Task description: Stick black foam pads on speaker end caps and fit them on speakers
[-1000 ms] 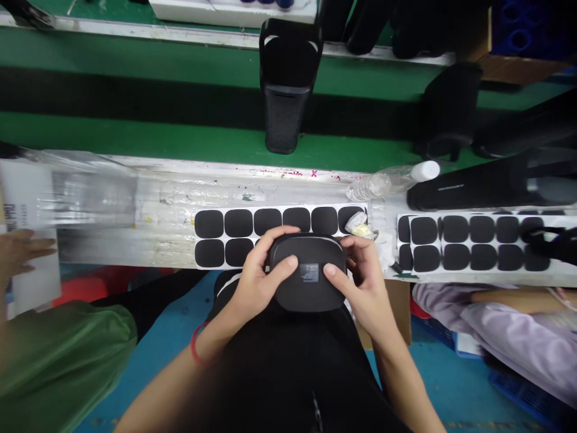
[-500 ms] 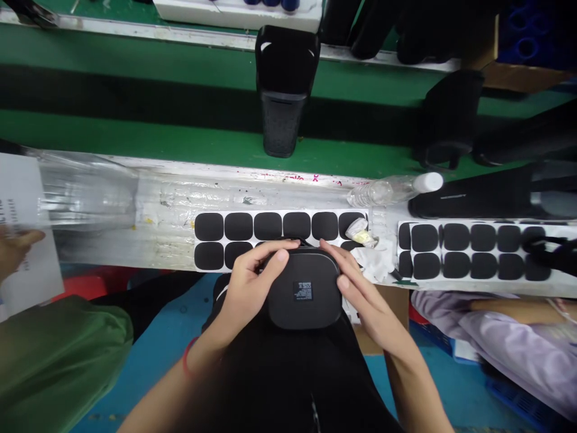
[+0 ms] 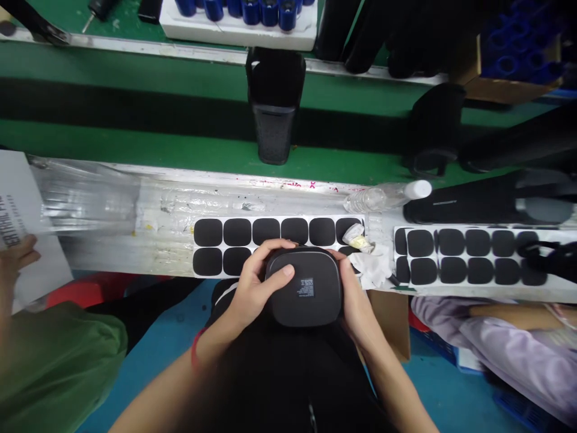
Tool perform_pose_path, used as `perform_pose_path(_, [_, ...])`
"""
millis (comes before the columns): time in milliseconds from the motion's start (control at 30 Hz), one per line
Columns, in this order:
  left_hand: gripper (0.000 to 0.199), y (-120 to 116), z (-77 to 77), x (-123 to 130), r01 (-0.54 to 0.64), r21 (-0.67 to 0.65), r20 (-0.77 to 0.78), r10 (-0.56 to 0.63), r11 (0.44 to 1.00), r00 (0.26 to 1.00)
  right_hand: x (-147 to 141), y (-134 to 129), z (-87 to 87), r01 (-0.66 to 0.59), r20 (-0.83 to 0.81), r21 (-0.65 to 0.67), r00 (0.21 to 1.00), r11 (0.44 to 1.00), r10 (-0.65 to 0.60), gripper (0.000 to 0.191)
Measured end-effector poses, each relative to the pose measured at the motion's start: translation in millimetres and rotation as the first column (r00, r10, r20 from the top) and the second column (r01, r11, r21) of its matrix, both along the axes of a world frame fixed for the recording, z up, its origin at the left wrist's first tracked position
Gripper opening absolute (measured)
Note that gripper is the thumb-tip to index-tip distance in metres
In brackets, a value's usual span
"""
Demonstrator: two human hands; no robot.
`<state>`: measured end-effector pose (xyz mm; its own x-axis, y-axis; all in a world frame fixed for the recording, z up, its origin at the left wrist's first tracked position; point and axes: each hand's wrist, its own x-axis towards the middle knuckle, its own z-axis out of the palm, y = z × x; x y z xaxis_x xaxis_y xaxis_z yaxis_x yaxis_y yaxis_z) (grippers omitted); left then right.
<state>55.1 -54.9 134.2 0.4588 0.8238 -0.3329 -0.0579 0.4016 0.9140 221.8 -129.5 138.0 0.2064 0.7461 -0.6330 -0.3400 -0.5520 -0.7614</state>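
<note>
A black device (image 3: 306, 307) with rounded corners and a small printed label faces up in front of my body. My left hand (image 3: 259, 285) grips its left side, with the thumb on the top face and the fingers round the far edge. On the right side, my right hand (image 3: 354, 291) is wrapped against the edge, its fingers partly hidden. Just beyond the device lies a white sheet of black rounded pads (image 3: 265, 231). Crumpled white paper (image 3: 372, 261) rests at that sheet's right end.
A clear bottle (image 3: 383, 196) lies on the bench. Black housings stand on the green surface (image 3: 180, 144), one upright-looking unit (image 3: 276, 108) in the middle. More pads (image 3: 453, 255) lie to the right. People sit on both sides; a hand at left holds a white box (image 3: 31, 240).
My right hand has closed in around the device's right edge, and my left thumb lies further over the top face. The view has shifted slightly, showing more of the blue parts at the top.
</note>
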Motion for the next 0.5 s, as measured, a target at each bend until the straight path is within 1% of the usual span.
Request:
perform_pose_path(67, [0.029,2,-1.0,6,0.01,-0.024,0.04,-0.009,1.0,0.999,-10,8,-3.2,0.088,-0.163,-0.093,0.981,0.992,-0.103,0.06])
perform_pose_path(100, [0.03,2,-0.3,8,0.001,-0.023,0.042,0.0,1.0,0.999,-13,10,-3.6,0.12,-0.227,-0.108,0.963,0.987,-0.142,0.063])
perform_pose_path(167, [0.03,1,4.6,10,-0.033,0.027,0.02,0.033,0.999,0.999,-17,9,-1.4,0.194,-0.267,-0.118,0.938,0.974,-0.219,0.064])
perform_pose_path(200, [0.03,0,8.5,10,-0.033,0.089,0.01,0.032,0.996,0.999,-17,7,0.9,0.219,-0.265,-0.123,0.933,0.968,-0.244,0.064])
perform_pose_path(233, [0.032,-1,13.0,9,-0.007,0.178,-0.001,0.008,0.984,1.0,-15,5,3.9,0.219,-0.272,-0.129,0.93,0.967,-0.247,0.065])
perform_pose_path(267, [0.035,-3,17.7,8,0.038,0.289,-0.011,-0.037,0.957,0.999,-12,2,7.2,0.199,-0.284,-0.132,0.931,0.971,-0.229,0.067])
perform_pose_path(300, [0.038,-4,22.2,7,0.107,0.408,-0.027,-0.104,0.907,0.994,-9,0,10.7,0.168,-0.291,-0.126,0.936,0.978,-0.198,0.069])
perform_pose_path(333, [0.041,-7,26.0,7,0.185,0.52,-0.05,-0.186,0.834,0.981,-5,-1,13.9,0.135,-0.29,-0.112,0.943,0.985,-0.162,0.07])
perform_pose_path(367, [0.044,-9,28.7,6,0.262,0.615,-0.078,-0.273,0.744,0.959,-2,-2,16.7,0.11,-0.276,-0.092,0.952,0.99,-0.131,0.067])
perform_pose_path(400, [0.046,-11,29.9,6,0.311,0.687,-0.106,-0.333,0.657,0.937,1,-1,18.9,0.094,-0.257,-0.07,0.96,0.993,-0.109,0.062])
perform_pose_path(433, [0.046,-14,29.5,6,0.324,0.735,-0.13,-0.345,0.595,0.929,4,0,20.4,0.09,-0.235,-0.051,0.967,0.995,-0.1,0.056])
perform_pose_path(467, [0.045,-17,27.3,6,0.302,0.763,-0.145,-0.305,0.571,0.941,7,2,21.3,0.09,-0.223,-0.036,0.97,0.995,-0.096,0.052])
perform_pose_path(500, [0.05,-19,23.5,7,0.246,0.772,-0.136,-0.226,0.586,0.965,9,4,21.6,0.091,-0.223,-0.026,0.97,0.995,-0.095,0.051])
